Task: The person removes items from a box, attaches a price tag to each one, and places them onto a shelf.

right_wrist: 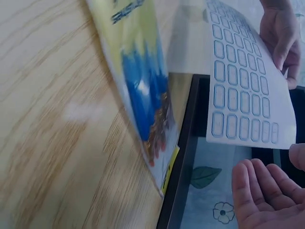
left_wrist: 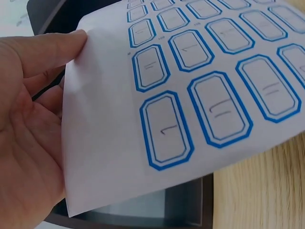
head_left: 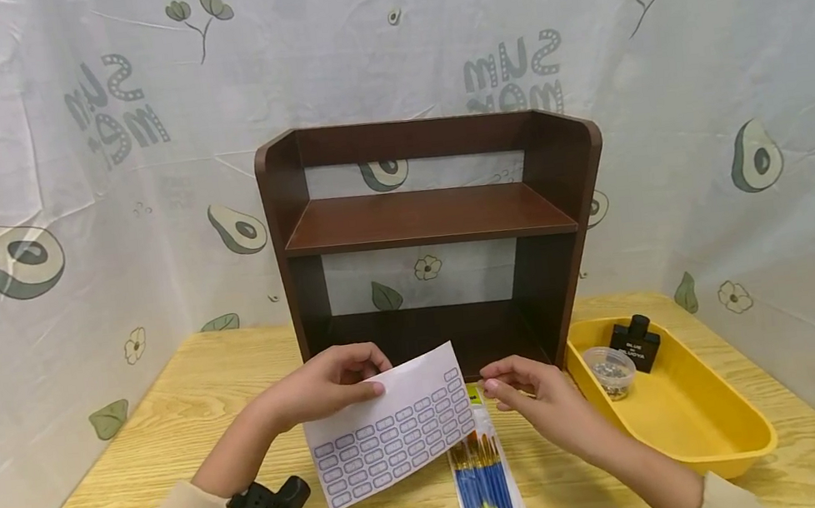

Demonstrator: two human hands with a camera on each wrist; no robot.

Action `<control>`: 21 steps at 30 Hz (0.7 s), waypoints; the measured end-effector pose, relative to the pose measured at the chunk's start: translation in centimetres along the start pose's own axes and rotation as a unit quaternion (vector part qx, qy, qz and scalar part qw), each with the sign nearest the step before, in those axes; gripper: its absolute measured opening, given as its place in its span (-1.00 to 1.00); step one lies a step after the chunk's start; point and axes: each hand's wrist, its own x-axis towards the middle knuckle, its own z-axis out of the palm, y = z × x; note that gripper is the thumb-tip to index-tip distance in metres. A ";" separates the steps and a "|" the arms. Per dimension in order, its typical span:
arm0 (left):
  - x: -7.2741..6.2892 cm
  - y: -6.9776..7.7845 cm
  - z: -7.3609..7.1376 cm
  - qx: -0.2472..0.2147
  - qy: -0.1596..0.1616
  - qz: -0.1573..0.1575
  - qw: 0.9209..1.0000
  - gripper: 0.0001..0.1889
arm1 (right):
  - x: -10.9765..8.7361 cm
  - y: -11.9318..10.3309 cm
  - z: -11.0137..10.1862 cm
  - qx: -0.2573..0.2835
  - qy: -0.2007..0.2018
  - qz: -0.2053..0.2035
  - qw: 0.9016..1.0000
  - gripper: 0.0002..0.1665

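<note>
A white sheet of blue-framed label stickers is pinched along its upper edge by my left hand, thumb on the printed face and fingers behind. Pencil-like marks show inside the frames in the left wrist view, where the left hand grips the blank margin. To the right of the sheet, my right hand hovers with loosely bent fingers. In the right wrist view its fingers lie apart from the thumb, below the sheet's corner, with nothing visible between them. Under the sheet lies a pack of blue-handled artist brushes, partly covered.
A dark brown two-tier shelf stands behind the hands on the wood-grain table. At right, a yellow tray holds a black bottle and a small clear tub of tiny pieces. Patterned curtain surrounds the table.
</note>
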 end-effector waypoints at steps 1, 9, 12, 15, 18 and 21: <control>0.0 0.1 0.1 -0.005 -0.002 0.001 1.000 -0.87 | 0.1 0.0 0.0 0.014 -0.009 -0.001 1.000 -0.61; 0.0 0.2 0.6 -0.037 -0.002 -0.006 0.999 -0.86 | 0.6 -0.3 0.2 0.069 -0.044 0.046 0.996 -0.58; 0.0 0.1 0.8 -0.039 -0.002 -0.007 0.999 -0.86 | 0.7 -0.3 0.1 0.063 -0.038 0.058 0.996 -0.63; 0.2 0.0 1.1 -0.038 -0.004 -0.007 0.999 -0.86 | 0.7 -0.4 -0.1 0.058 -0.032 0.055 0.996 -0.69; 0.3 0.0 1.2 -0.031 -0.005 -0.010 0.999 -0.86 | 0.6 -0.5 -0.2 0.059 -0.024 0.052 0.997 -0.72; 0.5 0.0 1.5 -0.027 -0.008 -0.011 1.000 -0.86 | 0.6 -0.7 -0.2 0.056 -0.022 0.049 0.997 -0.73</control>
